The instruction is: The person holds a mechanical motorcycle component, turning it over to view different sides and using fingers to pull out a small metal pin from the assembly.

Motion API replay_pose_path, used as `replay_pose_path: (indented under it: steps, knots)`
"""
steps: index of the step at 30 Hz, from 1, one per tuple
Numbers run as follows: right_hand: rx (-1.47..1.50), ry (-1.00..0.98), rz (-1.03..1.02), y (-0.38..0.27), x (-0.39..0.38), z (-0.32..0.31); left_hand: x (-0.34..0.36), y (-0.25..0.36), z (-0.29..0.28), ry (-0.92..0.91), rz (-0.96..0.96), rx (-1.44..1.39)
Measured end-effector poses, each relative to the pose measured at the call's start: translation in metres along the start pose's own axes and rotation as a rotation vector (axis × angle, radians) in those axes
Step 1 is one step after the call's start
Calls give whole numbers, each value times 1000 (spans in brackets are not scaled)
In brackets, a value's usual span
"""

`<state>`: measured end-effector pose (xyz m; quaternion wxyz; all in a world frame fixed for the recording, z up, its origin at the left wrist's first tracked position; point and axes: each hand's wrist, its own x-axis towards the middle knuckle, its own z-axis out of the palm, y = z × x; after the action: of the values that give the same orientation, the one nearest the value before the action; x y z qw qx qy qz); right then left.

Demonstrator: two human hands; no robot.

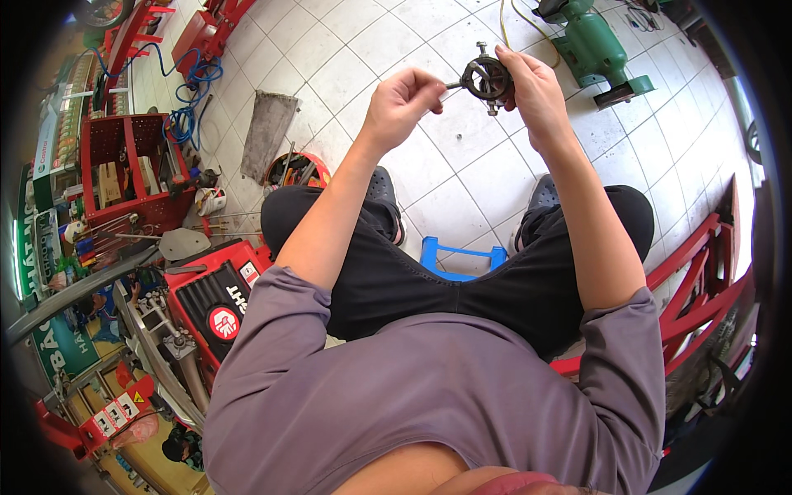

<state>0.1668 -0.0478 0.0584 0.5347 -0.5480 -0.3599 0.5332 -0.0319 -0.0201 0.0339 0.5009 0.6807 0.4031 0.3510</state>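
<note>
Over tiles (441,169), hands (535,89) with ring (483,93), red case (205,295) (white-lettered)

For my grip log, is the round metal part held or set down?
Held: the right hand grips the round metal part; the left hand holds a thin rod toward it.

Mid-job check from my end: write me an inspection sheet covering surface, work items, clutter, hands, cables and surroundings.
Surface: white tiled floor; a small piece, too small to identify, lies on it.
Work items: dark round metal part with bolts, held above the floor; thin dark rod at its left side.
Clutter: red tub holding tools; flat grey board.
Hands: left hand pinches the rod; right hand grips the round part.
Cables: tangled blue line at left; yellow cord near the top.
Surroundings: green machine; red perforated cart; red metal frame at right.
</note>
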Motion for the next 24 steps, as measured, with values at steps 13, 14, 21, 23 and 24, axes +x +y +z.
replay_pose_path:
  steps: [13,14,21,23,24]
  knots:
    - [-1,4,1,-2,0,-1,-1,-8,-2,-113,-127,-132]
    - [-5,3,2,-1,0,-2,-3,-2,4,-38,-57,-141]
    - [-15,-16,-5,0,1,-3,-1,-5,-6,-58,-86,-145]
    - [-17,-16,-4,0,0,-1,-3,-4,-2,-23,-60,-246]
    - [-12,-15,-3,0,0,-1,-3,-5,0,-4,-6,-134]
